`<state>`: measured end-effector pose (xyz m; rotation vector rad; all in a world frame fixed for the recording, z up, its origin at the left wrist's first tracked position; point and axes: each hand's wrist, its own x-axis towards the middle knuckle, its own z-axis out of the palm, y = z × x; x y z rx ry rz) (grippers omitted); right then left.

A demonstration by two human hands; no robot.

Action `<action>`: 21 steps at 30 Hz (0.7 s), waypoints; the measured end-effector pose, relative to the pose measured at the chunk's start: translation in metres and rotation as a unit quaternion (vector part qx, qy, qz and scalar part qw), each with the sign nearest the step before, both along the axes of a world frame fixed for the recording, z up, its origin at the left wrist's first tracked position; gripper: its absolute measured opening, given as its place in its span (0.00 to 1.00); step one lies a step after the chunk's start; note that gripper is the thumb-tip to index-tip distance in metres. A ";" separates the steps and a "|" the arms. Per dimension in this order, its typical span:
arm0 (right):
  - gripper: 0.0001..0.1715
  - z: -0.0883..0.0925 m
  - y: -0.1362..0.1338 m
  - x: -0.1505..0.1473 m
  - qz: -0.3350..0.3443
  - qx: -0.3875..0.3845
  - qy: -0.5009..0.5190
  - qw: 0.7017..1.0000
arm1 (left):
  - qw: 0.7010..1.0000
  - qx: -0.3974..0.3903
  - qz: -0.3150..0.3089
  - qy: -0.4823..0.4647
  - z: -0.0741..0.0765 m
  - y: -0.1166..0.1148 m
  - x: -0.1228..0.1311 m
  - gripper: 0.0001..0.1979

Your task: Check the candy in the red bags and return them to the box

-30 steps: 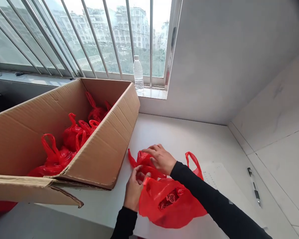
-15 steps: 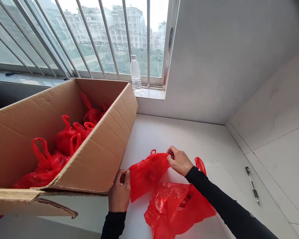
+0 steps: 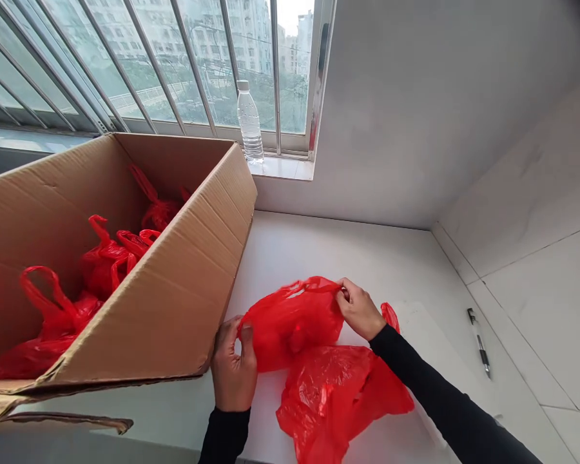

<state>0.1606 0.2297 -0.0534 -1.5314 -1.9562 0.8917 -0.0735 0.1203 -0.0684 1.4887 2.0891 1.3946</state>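
Note:
A red plastic bag (image 3: 290,319) is stretched between my two hands above the white counter (image 3: 319,251). My left hand (image 3: 232,367) pinches its near left corner. My right hand (image 3: 360,309) pinches its far right corner, fingers closed. Beneath it lies a crumpled heap of more red bags (image 3: 338,393), partly under my right forearm in a black sleeve. A large open cardboard box (image 3: 174,290) stands just left of my left hand and holds several tied red bags (image 3: 111,258).
A clear water bottle (image 3: 249,122) stands on the window sill behind the box. A sheet of paper (image 3: 425,341) lies under the heap, and a pen (image 3: 478,341) lies to the right near the tiled wall (image 3: 536,245). Barred window at the back.
One red bag has been lifted off the heap and pulled wide; my hands have moved apart, left toward the box, right toward the wall. The view has tilted down slightly.

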 end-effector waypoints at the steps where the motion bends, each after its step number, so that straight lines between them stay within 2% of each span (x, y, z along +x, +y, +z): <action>1: 0.13 0.001 -0.003 0.004 -0.005 -0.008 0.004 1.000 | 1.000 0.002 -0.005 -0.003 0.002 -0.002 0.003 0.13; 5: 0.10 0.009 -0.016 0.007 0.004 -0.009 0.011 1.000 | 0.997 0.026 -0.059 0.042 0.015 -0.002 0.018 0.20; 6: 0.10 0.012 -0.018 0.006 0.010 -0.002 0.011 1.000 | 0.995 0.035 -0.072 0.062 0.019 0.000 0.021 0.19; 8: 0.17 0.018 -0.020 0.007 0.018 0.007 0.015 1.000 | 0.991 0.051 -0.081 0.088 0.026 0.002 0.024 0.10; 10: 0.22 0.024 -0.023 0.009 0.008 0.009 0.030 0.999 | 0.993 0.061 -0.061 0.085 0.032 0.001 0.025 0.03; 12: 0.17 0.032 -0.031 0.012 -0.031 0.039 0.047 0.998 | 0.993 0.070 -0.020 0.088 0.037 -0.004 0.025 0.04; 15: 0.11 0.050 -0.051 0.009 -0.094 0.171 0.081 0.977 | 0.994 0.058 0.018 0.093 0.045 -0.014 0.027 0.06; 16: 0.10 0.055 -0.058 0.005 -0.077 0.213 0.103 0.968 | 0.996 0.044 0.014 0.080 0.047 -0.017 0.029 0.09; 18: 0.08 0.062 -0.065 -0.006 0.031 0.256 0.123 0.958 | 0.999 0.016 -0.004 0.031 0.052 -0.021 0.033 0.14; 20: 0.12 0.062 -0.063 -0.017 0.161 0.262 0.067 0.949 | 1.000 0.003 -0.016 -0.016 0.055 -0.023 0.036 0.14; 21: 0.13 0.059 -0.060 -0.021 0.205 0.256 0.012 0.945 | 0.999 0.002 -0.017 -0.033 0.055 -0.023 0.037 0.13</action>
